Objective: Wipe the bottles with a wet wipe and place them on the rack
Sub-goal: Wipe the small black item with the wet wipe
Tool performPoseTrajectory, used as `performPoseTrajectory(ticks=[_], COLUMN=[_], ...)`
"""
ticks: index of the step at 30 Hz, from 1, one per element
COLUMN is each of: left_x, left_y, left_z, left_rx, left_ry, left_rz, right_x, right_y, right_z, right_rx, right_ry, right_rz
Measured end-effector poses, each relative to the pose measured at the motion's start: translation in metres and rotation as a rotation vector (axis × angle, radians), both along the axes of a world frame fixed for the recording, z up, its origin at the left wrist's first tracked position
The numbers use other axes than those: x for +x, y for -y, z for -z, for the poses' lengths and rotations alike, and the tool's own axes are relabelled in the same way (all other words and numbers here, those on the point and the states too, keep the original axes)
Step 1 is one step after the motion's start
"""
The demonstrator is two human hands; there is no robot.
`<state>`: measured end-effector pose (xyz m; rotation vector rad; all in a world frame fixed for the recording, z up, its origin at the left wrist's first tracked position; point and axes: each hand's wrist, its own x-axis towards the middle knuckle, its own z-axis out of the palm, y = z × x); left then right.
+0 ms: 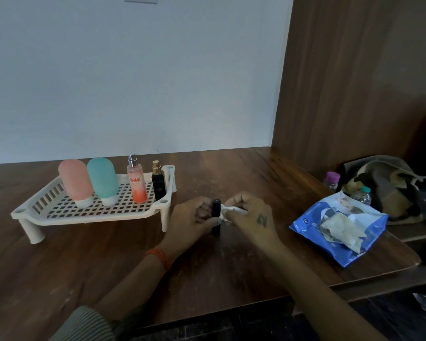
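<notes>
My left hand holds a small black bottle upright on the wooden table, right of the rack. My right hand presses a crumpled white wet wipe against the bottle's right side. The cream perforated rack stands at the left on short legs. On it stand a pink bottle, a teal bottle, an orange spray bottle and a black bottle with a gold cap.
A blue wet-wipe pack, open with wipes sticking out, lies at the table's right edge. Beyond it are a bag and two small capped bottles. A white wall is behind, a wooden panel on the right.
</notes>
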<state>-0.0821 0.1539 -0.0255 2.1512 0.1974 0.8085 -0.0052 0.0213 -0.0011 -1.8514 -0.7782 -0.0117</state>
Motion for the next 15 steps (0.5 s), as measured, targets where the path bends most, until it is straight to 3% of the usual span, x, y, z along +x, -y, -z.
performPoseTrajectory(ticks=[4, 8, 13, 15], left_x=[0.000, -0.002, -0.004, -0.004], left_y=[0.002, 0.004, 0.003, 0.003], left_z=[-0.002, -0.004, -0.005, -0.005], left_rx=[-0.012, -0.019, 0.034, 0.012], left_ry=[-0.008, 0.011, 0.020, 0.001], left_rz=[-0.001, 0.010, 0.001, 0.006], right_x=[0.003, -0.002, 0.002, 0.009], right_y=[0.010, 0.007, 0.014, 0.019], right_z=[-0.009, -0.003, -0.007, -0.005], right_rx=[0.154, 0.076, 0.252, 0.220], right_ry=[-0.251, -0.132, -0.450, -0.364], right_rz=[-0.111, -0.028, -0.107, 0.020])
